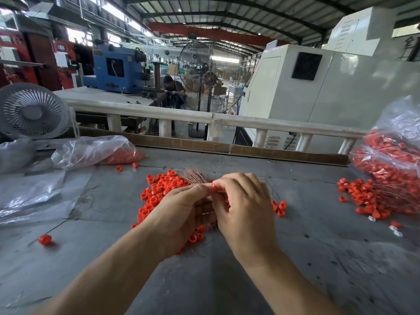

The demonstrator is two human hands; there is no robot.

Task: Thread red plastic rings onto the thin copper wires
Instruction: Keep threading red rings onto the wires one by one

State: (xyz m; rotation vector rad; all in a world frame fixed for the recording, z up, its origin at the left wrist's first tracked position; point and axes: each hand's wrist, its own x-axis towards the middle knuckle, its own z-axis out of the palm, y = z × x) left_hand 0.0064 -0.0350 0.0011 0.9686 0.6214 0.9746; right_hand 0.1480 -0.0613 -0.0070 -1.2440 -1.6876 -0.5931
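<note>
My left hand (179, 214) grips a bundle of thin copper wires (195, 176), whose fanned ends stick out beyond the fingers. My right hand (245, 205) pinches one red plastic ring (214, 187) at the fingertips, right against my left hand's fingers. Both hands meet above a pile of loose red rings (159, 189) on the grey table (318, 258). Whether a wire passes through the pinched ring is hidden by the fingers.
A heap of rings with wires on them (372, 198) lies at the right, beside a full clear bag (391, 155). Another bag of rings (95, 151) and a small white fan (31, 110) sit at the left. A stray ring (45, 239) lies front left.
</note>
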